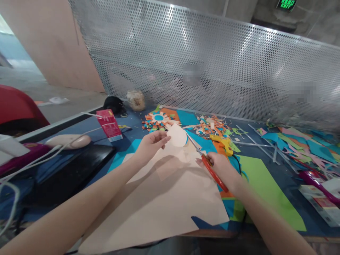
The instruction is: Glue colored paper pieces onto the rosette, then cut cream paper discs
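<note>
My left hand [154, 143] pinches the edge of a small cream paper piece with a rounded outline [177, 135], held up above the table. In my right hand [219, 164] are scissors with red handles [212, 173]. Their blades point up and to the left, at the right edge of the paper piece; I cannot tell whether they touch it. Below both hands lies a large cream paper sheet [170, 202] with a notch in its near edge, over blue and orange sheets. Beyond the paper piece sits a layered paper flower with a blue centre [158, 118].
Paper scraps [212, 125] are heaped behind my hands, with a yellow glue gun [224, 143] near them. A green sheet [265, 191] and clear sticks [261, 143] lie to the right. On the left stand a pink drink carton [109, 124] and a black tablet [77, 173]. A perforated metal screen [164, 53] closes the back.
</note>
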A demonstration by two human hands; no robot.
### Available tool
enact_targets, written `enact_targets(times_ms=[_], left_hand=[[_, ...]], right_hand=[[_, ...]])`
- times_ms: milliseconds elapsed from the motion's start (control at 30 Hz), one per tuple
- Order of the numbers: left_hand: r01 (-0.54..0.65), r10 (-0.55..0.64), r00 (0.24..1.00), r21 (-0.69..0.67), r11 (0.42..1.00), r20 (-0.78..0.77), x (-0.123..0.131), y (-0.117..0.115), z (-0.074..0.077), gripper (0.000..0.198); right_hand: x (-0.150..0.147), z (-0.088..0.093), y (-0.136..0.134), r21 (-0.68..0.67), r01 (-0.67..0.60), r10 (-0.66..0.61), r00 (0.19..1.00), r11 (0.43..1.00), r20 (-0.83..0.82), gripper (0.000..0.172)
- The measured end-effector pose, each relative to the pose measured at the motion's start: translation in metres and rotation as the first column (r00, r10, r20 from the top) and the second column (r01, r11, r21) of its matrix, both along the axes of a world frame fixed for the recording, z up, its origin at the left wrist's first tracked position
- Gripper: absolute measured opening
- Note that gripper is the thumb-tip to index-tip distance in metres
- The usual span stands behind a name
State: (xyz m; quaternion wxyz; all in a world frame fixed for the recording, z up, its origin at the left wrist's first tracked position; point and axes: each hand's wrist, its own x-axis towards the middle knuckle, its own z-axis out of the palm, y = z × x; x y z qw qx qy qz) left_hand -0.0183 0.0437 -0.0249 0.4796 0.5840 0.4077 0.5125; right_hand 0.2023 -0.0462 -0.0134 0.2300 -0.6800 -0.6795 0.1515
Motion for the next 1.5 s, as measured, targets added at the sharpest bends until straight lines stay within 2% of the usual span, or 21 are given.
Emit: enact_targets(times_ms=[133, 267, 433, 533, 667, 800, 900, 1000, 1100, 1200, 1300, 1400, 1500], left_hand=[[0.029, -0.003, 0.982, -0.133, 0.991, 0.189, 0.002, -0.001, -0.002, 0.045], [0.102, -0.066, 0.982, -0.199, 0.975, 0.178, 0.005, -0.007, 0.0, 0.045], [0.032, -0.031, 0.999, -0.036, 0.999, 0.041, 0.005, -0.011, 0.004, 0.041], [-0.007, 0.006, 1.0, 0.036, 0.999, 0.024, 0.003, -0.011, 0.004, 0.039], [-0.015, 0.014, 1.0, 0.035, 0.999, 0.01, 0.008, -0.015, 0.0, 0.039], [0.121, -0.119, 0.993, -0.069, 0.99, 0.025, 0.028, -0.029, -0.011, 0.035], [0.281, -0.276, 0.96, -0.145, 0.949, 0.058, 0.04, -0.038, -0.02, 0.034], [0.351, -0.349, 0.936, -0.144, 0.925, 0.039, 0.041, -0.039, -0.024, 0.035], [0.405, -0.411, 0.911, -0.199, 0.893, 0.008, 0.035, -0.038, -0.022, 0.037], [0.43, -0.447, 0.894, -0.24, 0.87, -0.019, 0.03, -0.036, -0.019, 0.035], [0.371, -0.381, 0.924, -0.201, 0.907, -0.016, 0.028, -0.036, -0.013, 0.032], [0.288, -0.279, 0.958, -0.188, 0.939, 0.074, 0.025, -0.035, -0.004, 0.032], [0.224, -0.176, 0.959, -0.214, 0.951, 0.222, 0.021, -0.033, 0.002, 0.032]], right_hand=[[-0.002, 0.003, -0.002, 0.008, -0.015, 0.015, 1.0, 1.0, 0.003, 0.04], [-0.003, 0.005, -0.004, 0.003, -0.021, 0.021, 1.0, 1.0, 0.004, 0.04], [-0.004, 0.006, -0.005, -0.023, -0.043, 0.043, 0.999, 0.999, 0.004, 0.039], [-0.006, 0.007, -0.007, -0.048, -0.071, 0.07, 0.997, 0.996, -0.012, 0.034], [-0.01, 0.003, -0.008, -0.008, -0.094, 0.09, 0.973, 0.996, -0.214, 0.022], [-0.013, -0.011, -0.007, 0.048, -0.079, 0.092, 0.891, 0.996, -0.444, 0.019], [-0.015, -0.018, -0.004, 0.07, -0.102, 0.124, 0.816, 0.992, -0.565, 0.026], [-0.017, -0.019, -0.003, 0.075, -0.072, 0.104, 0.725, 0.995, -0.681, 0.029], [-0.018, -0.014, -0.001, 0.076, 0.002, 0.054, 0.69, 0.997, -0.722, 0.03], [-0.017, -0.01, 0.002, 0.094, 0.062, 0.025, 0.692, 0.994, -0.722, 0.033], [-0.015, -0.009, 0.004, 0.105, 0.075, 0.022, 0.705, 0.992, -0.709, 0.036], [-0.013, -0.011, 0.002, 0.141, 0.017, 0.075, 0.78, 0.99, -0.622, 0.033], [-0.01, -0.01, -0.004, 0.147, -0.044, 0.111, 0.866, 0.988, -0.487, 0.025]])
